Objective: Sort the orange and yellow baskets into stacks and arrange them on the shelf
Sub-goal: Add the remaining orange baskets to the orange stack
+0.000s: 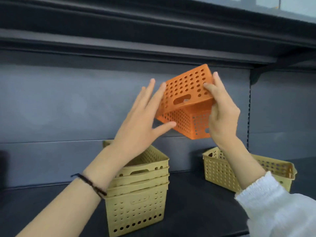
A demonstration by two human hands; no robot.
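Right hand (222, 115) grips orange basket (186, 100) mid-air above shelf (188, 194), tilted, opening facing down toward you. Left hand (143, 120) spread wide, fingertips at its left side. Yellow stack (138, 194) directly below your left wrist; lone yellow basket (220, 170) right.

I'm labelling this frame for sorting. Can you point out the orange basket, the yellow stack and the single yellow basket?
orange basket (185, 90): head view, on its perforated end wall.
yellow stack (136, 207): head view, on the bottom basket's front wall.
single yellow basket (218, 170): head view, on its front wall.
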